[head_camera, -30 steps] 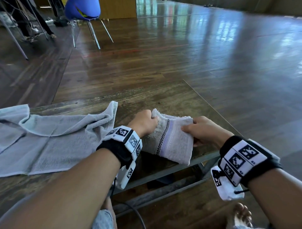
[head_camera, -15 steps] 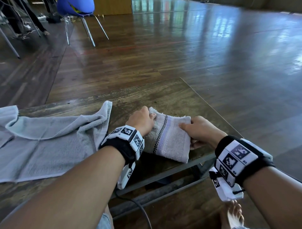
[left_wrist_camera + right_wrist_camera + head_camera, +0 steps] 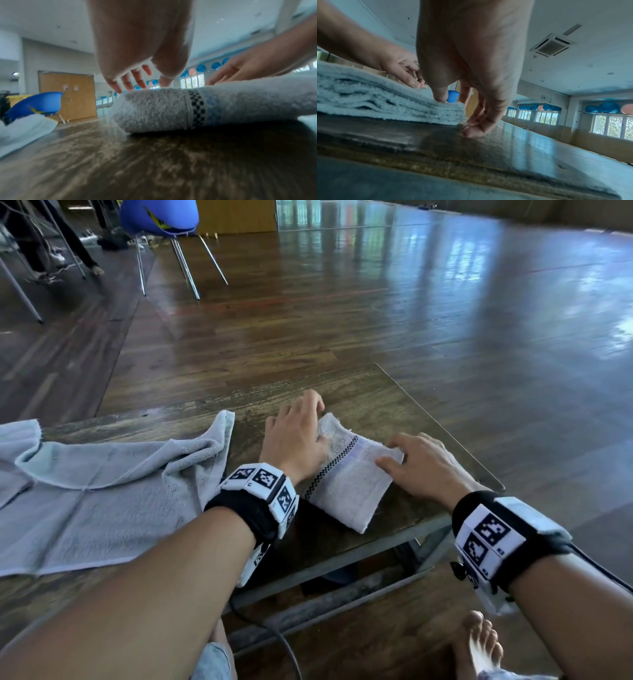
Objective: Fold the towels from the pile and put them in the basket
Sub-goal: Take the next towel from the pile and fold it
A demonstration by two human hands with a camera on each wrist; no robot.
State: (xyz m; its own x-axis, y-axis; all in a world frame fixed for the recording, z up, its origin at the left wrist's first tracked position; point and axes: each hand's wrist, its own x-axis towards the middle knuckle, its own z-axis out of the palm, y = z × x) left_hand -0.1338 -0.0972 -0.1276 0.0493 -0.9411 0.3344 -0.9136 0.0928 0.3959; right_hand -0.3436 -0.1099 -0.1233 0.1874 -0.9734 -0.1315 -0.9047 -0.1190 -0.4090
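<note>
Hands flat on a folded towel at the table's right corner

Floorboards [image 3: 411, 302] of dark polished wood fill the room beyond the work area, with a blue chair [image 3: 159, 215] on thin metal legs standing well back at the upper left. Nearer lies the low wooden table [image 3: 383, 402], its top worn and streaked, its right corner reaching out over the floor. On its left part a large grey towel [image 3: 96, 501] is spread loosely, one edge rumpled and turned up toward the middle of the table.

Just right of that sits the small folded towel [image 3: 349, 494], a pale, thick stack of layers with a black checkered band and a faint blue stripe across it; it lies flat near the table's front edge, apart from the grey towel. No basket shows in any view.

The left hand [image 3: 296, 436] rests on the folded towel's far left end, fingers straight and slightly spread, gripping nothing. The right hand [image 3: 423, 463] lies at the towel's right edge, also with fingers extended: from the right wrist view its thumb presses down on the top layer while its fingertips [image 3: 471, 132] touch the bare tabletop just beside the stack. Both wrists wear black bands carrying white marker blocks. A bare foot [image 3: 478, 642] shows below the table at the lower right.
</note>
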